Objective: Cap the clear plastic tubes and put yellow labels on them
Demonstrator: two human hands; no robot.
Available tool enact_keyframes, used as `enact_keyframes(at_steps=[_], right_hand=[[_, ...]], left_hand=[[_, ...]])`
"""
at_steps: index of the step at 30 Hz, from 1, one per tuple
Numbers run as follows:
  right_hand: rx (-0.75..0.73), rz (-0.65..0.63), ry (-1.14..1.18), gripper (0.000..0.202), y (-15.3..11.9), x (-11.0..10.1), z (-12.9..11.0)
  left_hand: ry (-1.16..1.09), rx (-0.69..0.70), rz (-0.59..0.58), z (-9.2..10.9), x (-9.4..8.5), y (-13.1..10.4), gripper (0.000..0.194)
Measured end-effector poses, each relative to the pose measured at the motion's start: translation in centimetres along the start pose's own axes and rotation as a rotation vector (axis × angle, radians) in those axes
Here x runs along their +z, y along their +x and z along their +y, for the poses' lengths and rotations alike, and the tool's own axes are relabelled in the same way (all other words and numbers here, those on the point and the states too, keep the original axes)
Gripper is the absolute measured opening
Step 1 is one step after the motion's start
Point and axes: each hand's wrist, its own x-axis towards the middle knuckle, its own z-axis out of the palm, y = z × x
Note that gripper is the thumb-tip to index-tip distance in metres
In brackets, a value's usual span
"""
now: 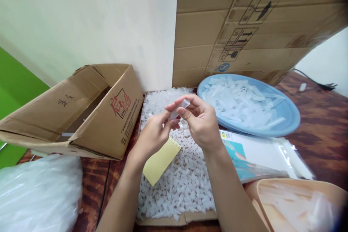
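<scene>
Over a shallow cardboard tray [199, 217], both hands meet around a small translucent plastic tube [176, 113]. My right hand [199, 119] pinches its upper end between thumb and fingers. The fingertips of my left hand [157, 128] close on its lower end, partly hiding it. Beneath them, many small whitish plastic pieces [187, 177] cover the tray, with rounder clear pieces [165, 101] heaped at its far end. A yellow slip of paper [161, 161] lies on the pieces, just below my left hand.
At right stands a blue basin [295, 117] of translucent tubes, with packaged sheets [261, 154] below it and a peach-coloured bin [293, 185] nearest. An open carton [108, 123] and white plastic bag [40, 192] are left. A large carton [244, 25] rises behind.
</scene>
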Motion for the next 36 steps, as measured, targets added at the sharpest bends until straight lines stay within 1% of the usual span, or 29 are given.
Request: enact_keyframes(at_steps=[2, 6, 8, 9, 10, 13, 16, 18, 19, 20, 22, 24, 27, 29, 32, 34, 36], right_hand=[[-0.026, 0.110, 0.042, 0.017, 0.2, 0.5, 0.6], [-0.067, 0.315, 0.125, 0.018, 0.3, 2.1, 1.8], [-0.050, 0.380, 0.113, 0.019, 0.2, 2.7, 2.0], [-0.038, 0.401, 0.084, 0.020, 0.2, 2.8, 2.1], [-0.029, 0.420, 0.045, 0.021, 0.3, 2.8, 2.2], [-0.037, 0.432, -0.027, 0.024, 0.5, 2.1, 2.6], [-0.082, 0.346, 0.033, 0.026, 0.8, 0.7, 2.8], [-0.086, 0.275, 0.090, 0.030, 1.0, -0.1, 2.6], [-0.080, 0.250, 0.110, 0.032, 1.0, -0.4, 2.4], [-0.070, 0.233, 0.122, 0.033, 1.0, -0.6, 2.2], [-0.044, 0.220, 0.121, 0.035, 0.9, -0.8, 1.9], [-0.016, 0.236, 0.107, 0.039, 0.9, -0.8, 1.8], [0.022, 0.273, 0.085, 0.046, 0.9, -0.6, 1.9], [0.041, 0.272, 0.061, 0.049, 0.9, -0.5, 2.0], [0.062, 0.234, 0.026, 0.048, 0.9, -0.5, 2.2], [0.047, 0.215, 0.004, 0.042, 1.0, -0.7, 2.3], [0.016, 0.221, -0.041, 0.034, 1.0, -1.1, 2.4]], left_hand=[[0.121, -0.024, 0.097, 0.0, 0.8, 0.0, 0.017], [0.483, -0.025, 0.340, -0.4, 2.6, 0.2, 0.018], [0.619, -0.040, 0.408, -0.6, 3.0, 0.3, 0.019], [0.661, -0.059, 0.400, -0.6, 3.0, 0.3, 0.018], [0.685, -0.085, 0.363, -0.6, 2.9, 0.3, 0.018], [0.732, -0.195, 0.169, -0.4, 2.2, 0.0, 0.016], [0.790, -0.357, -0.057, -0.9, 1.2, -0.7, 0.026], [0.745, -0.430, -0.208, -1.9, 0.5, -1.1, 0.032], [0.700, -0.444, -0.255, -2.6, 0.2, -1.3, 0.036], [0.658, -0.448, -0.277, -3.3, -0.1, -1.4, 0.041], [0.611, -0.463, -0.271, -4.6, -0.6, -1.5, 0.050], [0.591, -0.492, -0.252, -5.6, -1.0, -1.6, 0.054], [0.568, -0.510, -0.239, -6.2, -1.6, -1.7, 0.046], [0.541, -0.493, -0.229, -6.2, -2.0, -1.7, 0.037], [0.492, -0.445, -0.201, -5.4, -2.7, -1.5, 0.028], [0.421, -0.356, -0.140, -4.6, -3.5, -1.2, 0.022], [0.310, -0.245, -0.032, -3.6, -4.2, -0.9, 0.017]])
